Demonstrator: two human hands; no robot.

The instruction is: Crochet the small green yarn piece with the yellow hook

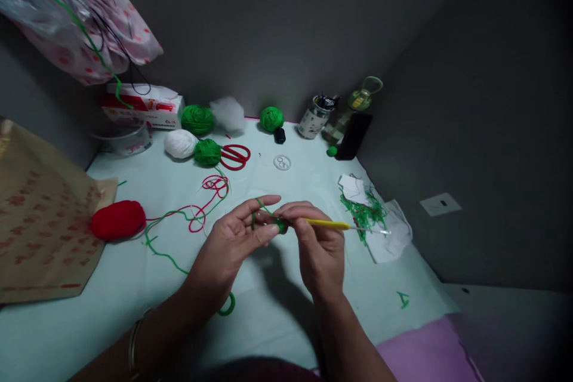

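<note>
Between thumb and fingers, my left hand pinches a small green crochet piece. Green yarn loops round the fingers of that hand. My right hand grips a crochet hook with a yellow handle; its near tip meets the green piece, and a thin metal end points right. Fingers partly cover where hook and piece meet. A green strand runs over the table from beneath my left forearm toward a small green yarn ball. Below my left wrist lies a green ring.
Red scissors, a white yarn ball and a red yarn ball lie left of centre. At the back stand a pen holder, a bottle and a black phone. Green yarn scraps lie right; a paper bag stands left.
</note>
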